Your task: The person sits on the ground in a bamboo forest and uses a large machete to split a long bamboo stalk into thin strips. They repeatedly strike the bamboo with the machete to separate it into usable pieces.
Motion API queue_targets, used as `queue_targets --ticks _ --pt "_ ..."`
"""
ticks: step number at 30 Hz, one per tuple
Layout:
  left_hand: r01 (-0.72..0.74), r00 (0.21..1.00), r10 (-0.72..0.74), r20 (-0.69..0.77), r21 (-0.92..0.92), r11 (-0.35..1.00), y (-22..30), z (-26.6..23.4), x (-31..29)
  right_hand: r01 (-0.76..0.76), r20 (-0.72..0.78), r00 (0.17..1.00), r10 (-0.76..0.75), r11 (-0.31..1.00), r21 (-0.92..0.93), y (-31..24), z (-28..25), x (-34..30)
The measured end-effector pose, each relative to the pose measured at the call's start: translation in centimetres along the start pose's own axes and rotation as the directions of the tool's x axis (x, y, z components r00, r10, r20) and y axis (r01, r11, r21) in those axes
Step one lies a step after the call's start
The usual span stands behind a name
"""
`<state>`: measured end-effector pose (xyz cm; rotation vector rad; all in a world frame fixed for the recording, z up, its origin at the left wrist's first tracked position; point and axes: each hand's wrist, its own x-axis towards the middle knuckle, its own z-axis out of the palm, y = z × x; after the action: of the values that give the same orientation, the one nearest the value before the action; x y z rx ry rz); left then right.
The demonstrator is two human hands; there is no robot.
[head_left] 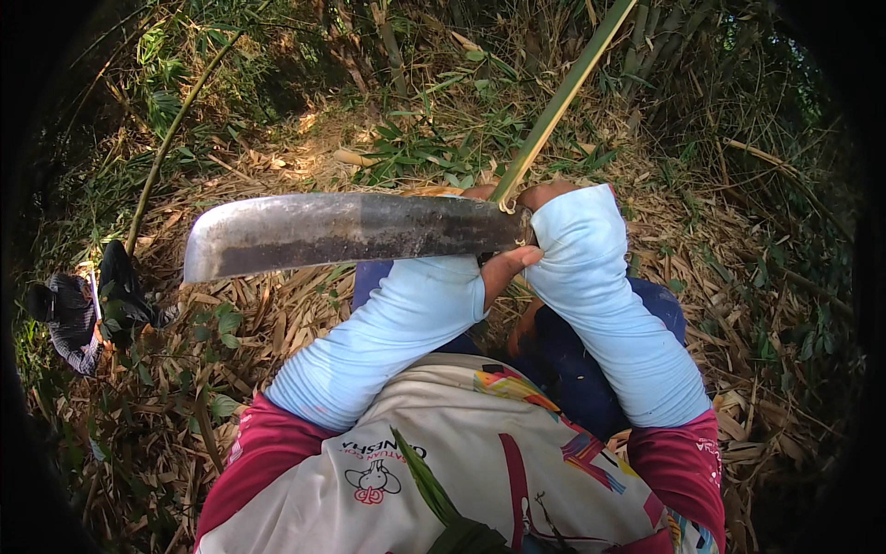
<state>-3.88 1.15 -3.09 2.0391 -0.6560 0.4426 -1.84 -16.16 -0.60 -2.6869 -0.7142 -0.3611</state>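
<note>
A long machete (341, 231) lies crosswise in front of my body, its broad worn blade stretching left. My right hand (546, 194) is closed round its handle end, the grip mostly hidden by hand and sleeve. A narrow green bamboo strip (563, 102) slants up and right from the blade's base, thin curled shavings at its lower end. My left hand (508, 270) is closed at that lower end, largely under the blade. Its thumb shows at the near edge; its hold on the strip is partly hidden. Both forearms wear light-blue sleeves.
Dry bamboo leaves (277, 342) cover the ground. A thin bamboo pole (171, 138) leans at the left. Beyond it a person in dark clothes (78, 319) sits low, holding something pale. Dense stems (655, 55) stand at the back, and green leaves (415, 152) lie ahead.
</note>
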Motion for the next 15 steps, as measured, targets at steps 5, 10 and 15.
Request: queue_targets --ticks 5,10,15 --pt "0.512 0.852 -0.504 0.143 -0.03 0.858 2.5 -0.4 0.3 -0.114 0.188 0.975 0.121 0.992 -0.049 -0.7 -0.9 1.0" --pt "0.233 0.969 -0.223 0.106 -0.095 0.968 0.2 -0.2 -0.1 -0.155 0.254 0.959 0.128 0.984 0.091 -0.9 -1.5 0.9" --pt "0.255 0.96 -0.213 0.18 -0.259 0.931 -0.9 -0.2 0.2 0.01 0.043 0.999 -0.016 0.992 0.128 -0.9 -0.8 0.1"
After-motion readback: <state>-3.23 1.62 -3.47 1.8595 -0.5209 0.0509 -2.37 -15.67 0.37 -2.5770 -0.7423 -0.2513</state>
